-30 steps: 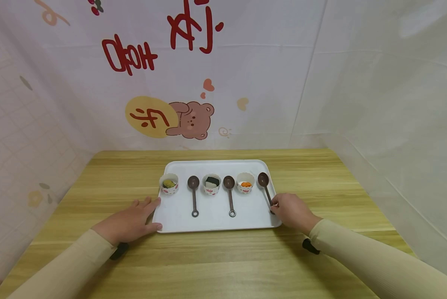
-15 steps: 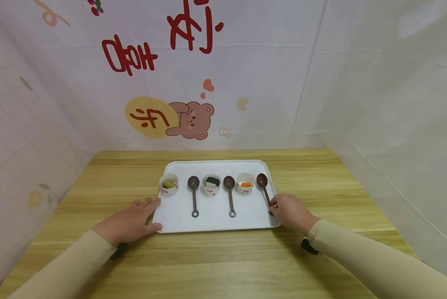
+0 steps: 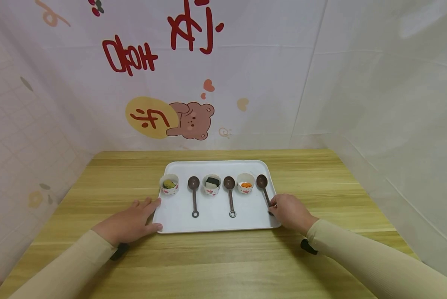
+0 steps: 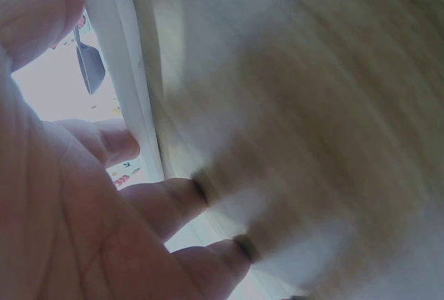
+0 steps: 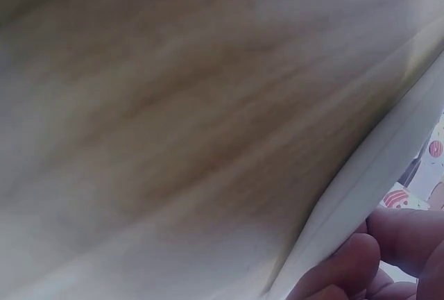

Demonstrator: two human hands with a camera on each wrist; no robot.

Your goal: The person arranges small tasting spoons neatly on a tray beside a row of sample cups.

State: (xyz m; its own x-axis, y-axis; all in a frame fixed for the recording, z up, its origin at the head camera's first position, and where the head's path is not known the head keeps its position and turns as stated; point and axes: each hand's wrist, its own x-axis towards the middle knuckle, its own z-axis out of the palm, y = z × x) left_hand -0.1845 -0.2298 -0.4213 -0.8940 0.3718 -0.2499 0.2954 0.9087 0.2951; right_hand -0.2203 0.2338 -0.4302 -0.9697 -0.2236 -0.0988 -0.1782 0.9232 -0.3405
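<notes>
My right hand [image 3: 291, 211] pinches the lower handle of a brown measuring spoon [image 3: 262, 182] at the right end of a white tray [image 3: 212, 224]; the handle's tip is hidden by the fingers. The spoon's bowl points away and leans left. At the tray's left edge my left hand [image 3: 128, 224] rests with fingers spread, its fingertips at the rim. In the left wrist view, those fingers [image 4: 166, 203] reach to the tray rim [image 4: 128, 57]. Curled fingers [image 5: 347, 265] of my right hand show beside the rim in the right wrist view.
Two more brown measuring spoons, one left [image 3: 194, 195] and one middle [image 3: 230, 195], lie on the tray. Between and beside them stand paper cups with a greenish piece [image 3: 169, 184], a black-and-white piece [image 3: 212, 183] and orange bits [image 3: 246, 184]. The tray sits on a wooden table [image 3: 208, 265].
The right-hand spoon's bowl has shifted slightly left and toward me, and my right hand has moved slightly left with it. My left hand has stayed in place.
</notes>
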